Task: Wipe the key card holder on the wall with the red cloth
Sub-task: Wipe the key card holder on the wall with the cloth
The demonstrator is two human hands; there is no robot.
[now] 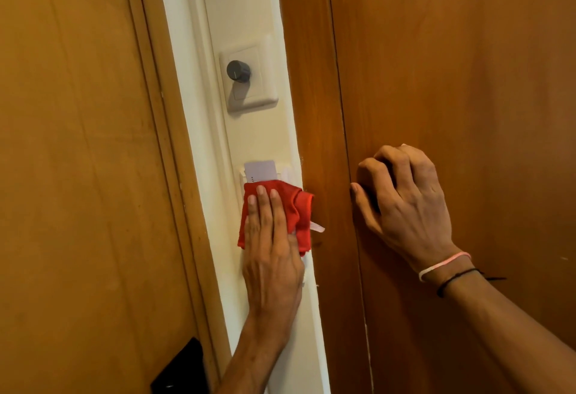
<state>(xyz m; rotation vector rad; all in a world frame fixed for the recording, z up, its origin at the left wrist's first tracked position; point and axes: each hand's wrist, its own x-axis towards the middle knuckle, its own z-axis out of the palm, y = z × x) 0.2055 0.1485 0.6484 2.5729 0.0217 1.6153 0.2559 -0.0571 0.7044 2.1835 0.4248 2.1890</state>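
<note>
Nearest the viewer, the left hand point(271, 237) lies flat, fingers together, pressing a crumpled red cloth point(297, 216) over the white wall-mounted key card holder point(285, 173); a pale card point(261, 170) stands in its slot. Beside it, the right hand point(405, 203), fingers curled and holding nothing, rests against the brown wooden panel point(452, 81). Farther up the cream wall strip point(243, 4) sits a grey round dial point(238, 71) on a white plate.

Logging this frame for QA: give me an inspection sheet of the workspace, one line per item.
Surface: white wall strip between wood panels.
Job's things: red cloth pressed over key card holder; white card sticking out of its top.
Clutter: nothing seen.
Grippers: left hand flat on the cloth; right hand curled, empty, against wood panel.
Cables: nothing seen.
Surroundings: dial switch above holder; black plate lower left.
</note>
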